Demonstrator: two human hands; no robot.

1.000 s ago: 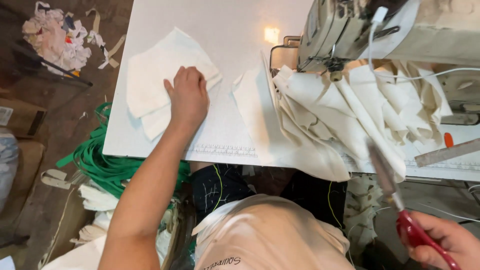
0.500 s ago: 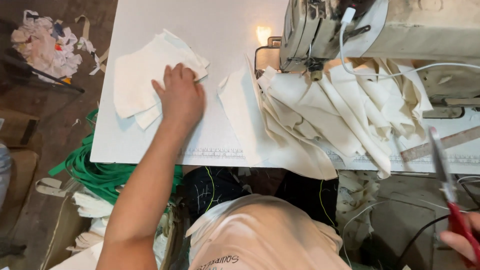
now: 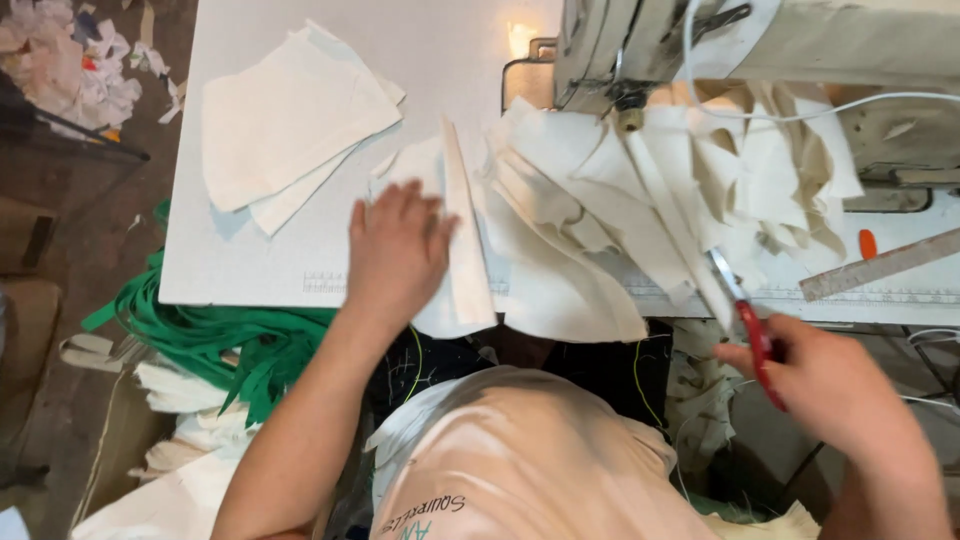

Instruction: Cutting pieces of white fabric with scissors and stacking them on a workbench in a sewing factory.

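My left hand (image 3: 395,252) lies flat, fingers spread, on a folded cream fabric piece (image 3: 455,240) at the front edge of the white sewing table (image 3: 440,60). My right hand (image 3: 830,385) grips red-handled scissors (image 3: 745,320) below the table's front edge, blades pointing up into a heap of joined cream fabric pieces (image 3: 620,200). That heap spills from under the sewing machine (image 3: 720,50). A stack of flat cream pieces (image 3: 285,125) rests at the table's left.
A metal ruler (image 3: 880,265) and a small orange object (image 3: 867,243) lie at the right of the table. Green strips (image 3: 215,340) and white scraps pile on the floor at left. More fabric scraps (image 3: 70,60) sit at top left.
My left hand moved right from the flat stack onto the folded piece beside the heap. My right hand rose with the scissors, bringing the blades up to the heap's edge.
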